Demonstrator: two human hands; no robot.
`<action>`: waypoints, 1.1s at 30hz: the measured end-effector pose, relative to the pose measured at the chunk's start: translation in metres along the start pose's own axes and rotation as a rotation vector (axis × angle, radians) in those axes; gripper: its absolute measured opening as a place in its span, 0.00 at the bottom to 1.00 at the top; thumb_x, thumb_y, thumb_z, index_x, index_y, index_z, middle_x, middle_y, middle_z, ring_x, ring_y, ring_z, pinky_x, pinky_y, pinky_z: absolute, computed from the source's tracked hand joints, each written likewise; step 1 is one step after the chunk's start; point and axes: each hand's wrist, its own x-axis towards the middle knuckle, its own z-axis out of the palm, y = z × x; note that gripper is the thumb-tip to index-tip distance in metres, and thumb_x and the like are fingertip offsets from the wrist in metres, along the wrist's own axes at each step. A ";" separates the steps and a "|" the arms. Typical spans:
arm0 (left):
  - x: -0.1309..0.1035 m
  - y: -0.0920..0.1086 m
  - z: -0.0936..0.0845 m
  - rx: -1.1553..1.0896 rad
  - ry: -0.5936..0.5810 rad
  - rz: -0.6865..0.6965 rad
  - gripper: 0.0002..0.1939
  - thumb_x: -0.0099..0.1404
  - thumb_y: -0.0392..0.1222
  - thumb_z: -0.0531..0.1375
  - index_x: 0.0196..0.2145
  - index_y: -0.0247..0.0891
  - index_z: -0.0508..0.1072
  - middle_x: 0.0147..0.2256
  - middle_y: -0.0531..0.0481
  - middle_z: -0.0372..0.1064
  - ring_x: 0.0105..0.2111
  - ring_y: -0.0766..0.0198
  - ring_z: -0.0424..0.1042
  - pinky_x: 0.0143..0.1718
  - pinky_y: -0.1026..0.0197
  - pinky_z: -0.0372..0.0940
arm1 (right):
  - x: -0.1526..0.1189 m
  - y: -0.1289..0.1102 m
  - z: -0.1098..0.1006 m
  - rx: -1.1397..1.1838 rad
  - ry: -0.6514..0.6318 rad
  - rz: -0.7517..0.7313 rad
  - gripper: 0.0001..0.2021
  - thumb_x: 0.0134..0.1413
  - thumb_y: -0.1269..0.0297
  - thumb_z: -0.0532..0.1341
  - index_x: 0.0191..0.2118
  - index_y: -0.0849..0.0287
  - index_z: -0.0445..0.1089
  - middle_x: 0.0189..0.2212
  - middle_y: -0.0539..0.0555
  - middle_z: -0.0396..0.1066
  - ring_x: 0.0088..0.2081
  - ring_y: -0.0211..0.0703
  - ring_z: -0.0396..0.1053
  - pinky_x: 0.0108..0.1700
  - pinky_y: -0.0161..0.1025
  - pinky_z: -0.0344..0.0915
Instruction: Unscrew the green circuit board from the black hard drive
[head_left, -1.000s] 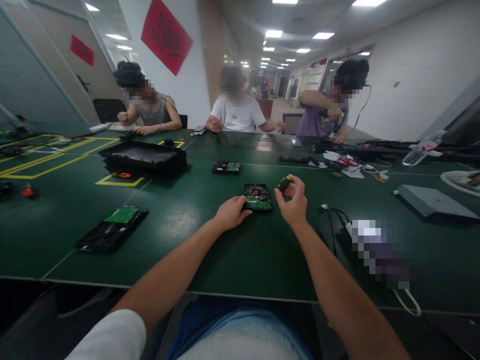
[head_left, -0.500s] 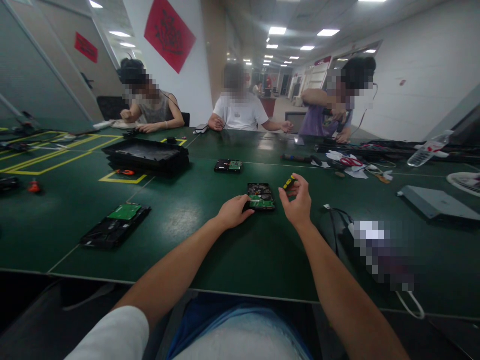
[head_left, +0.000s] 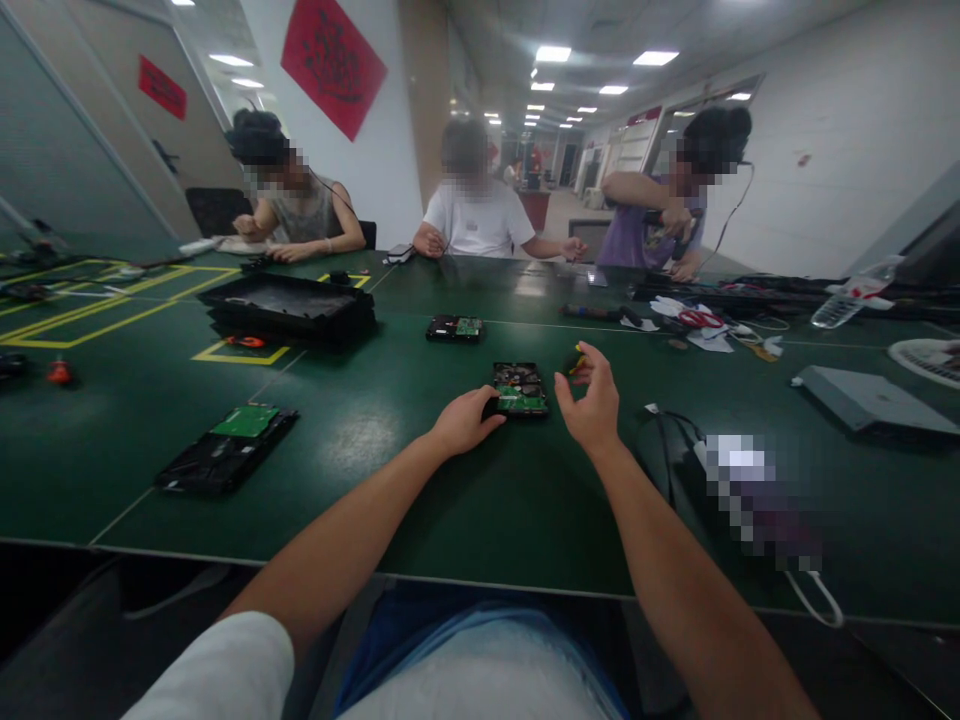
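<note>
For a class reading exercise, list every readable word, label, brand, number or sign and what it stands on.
No text can be read with certainty.
Red diamond poster: dark brush strokes, too blurred.
Red door sign: too blurred.
Plastic bottle: red marking, too small.
Hard drive at the left hand: any print too small.

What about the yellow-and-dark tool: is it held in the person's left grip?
No, the yellow-and-dark tool is in the right grip, while the left grip touches the left side of the hard drive.
</note>
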 end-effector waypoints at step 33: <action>-0.003 -0.001 -0.001 -0.012 -0.027 0.036 0.24 0.71 0.44 0.61 0.63 0.39 0.66 0.56 0.41 0.74 0.56 0.49 0.75 0.59 0.48 0.69 | -0.003 0.003 0.002 -0.019 -0.017 0.042 0.33 0.65 0.57 0.63 0.72 0.49 0.54 0.54 0.60 0.72 0.44 0.52 0.75 0.46 0.56 0.81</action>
